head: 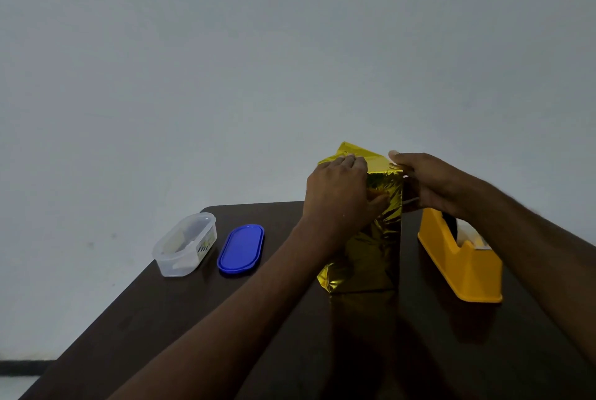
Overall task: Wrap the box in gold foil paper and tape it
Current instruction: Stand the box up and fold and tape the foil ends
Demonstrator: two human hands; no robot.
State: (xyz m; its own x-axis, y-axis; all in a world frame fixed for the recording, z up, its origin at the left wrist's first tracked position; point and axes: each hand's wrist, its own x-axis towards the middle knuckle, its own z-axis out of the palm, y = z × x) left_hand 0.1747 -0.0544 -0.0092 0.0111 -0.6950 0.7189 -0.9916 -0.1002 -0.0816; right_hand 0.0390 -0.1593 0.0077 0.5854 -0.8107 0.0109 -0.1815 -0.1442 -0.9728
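Note:
A tall box wrapped in gold foil paper (371,251) stands upright on the dark table (180,319). My left hand (338,193) presses against the box's upper left part, fingers over the folded foil at the top. My right hand (429,180) grips the top right edge of the box, its thumb up at the corner; a thin pale strip, possibly tape, shows at its fingers. The top of the foil is creased into folds. The box itself is hidden under the foil.
A yellow tape dispenser (464,267) stands just right of the box, under my right forearm. A clear plastic container (183,243) and its blue lid (241,248) lie at the table's far left. A plain grey wall is behind.

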